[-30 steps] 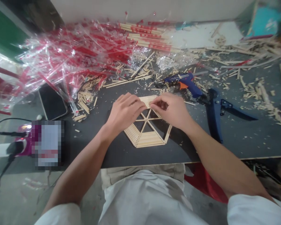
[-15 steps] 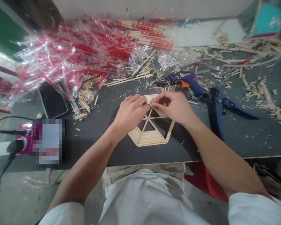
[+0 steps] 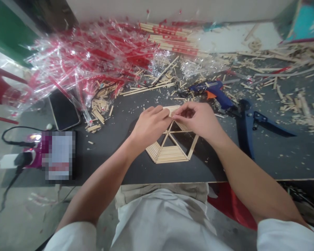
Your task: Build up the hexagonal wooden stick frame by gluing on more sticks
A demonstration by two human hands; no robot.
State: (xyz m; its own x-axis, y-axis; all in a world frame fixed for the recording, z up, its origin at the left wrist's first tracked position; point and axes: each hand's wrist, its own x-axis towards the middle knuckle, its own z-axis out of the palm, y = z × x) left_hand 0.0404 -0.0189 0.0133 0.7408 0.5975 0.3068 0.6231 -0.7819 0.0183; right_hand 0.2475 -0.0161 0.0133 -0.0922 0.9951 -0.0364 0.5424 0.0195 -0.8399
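A hexagonal frame of thin wooden sticks [image 3: 172, 156] lies on the dark table in front of me. Spokes meet at its middle, and layered sticks fill several of its sides, while the near right side holds fewer. My left hand [image 3: 152, 123] rests over the frame's far left part with its fingers curled and closed. From the other side, my right hand [image 3: 199, 120] pinches thumb and forefinger together at the far inner edge. Both sets of fingertips almost meet above a spoke. Whatever small piece they grip is hidden by the fingers.
A blue glue gun [image 3: 221, 94] and dark blue cutters [image 3: 247, 122] lie to the right. Red and clear wrappers [image 3: 94, 62] pile up at the back left, near stick bundles [image 3: 172, 38]. A phone [image 3: 64, 111] and purple power strip [image 3: 36, 150] are left. Stick offcuts [image 3: 98, 111] litter the table.
The whole view has shifted slightly, so everything appears a little farther right. Both hands keep almost the same closed pose at the frame's far side.
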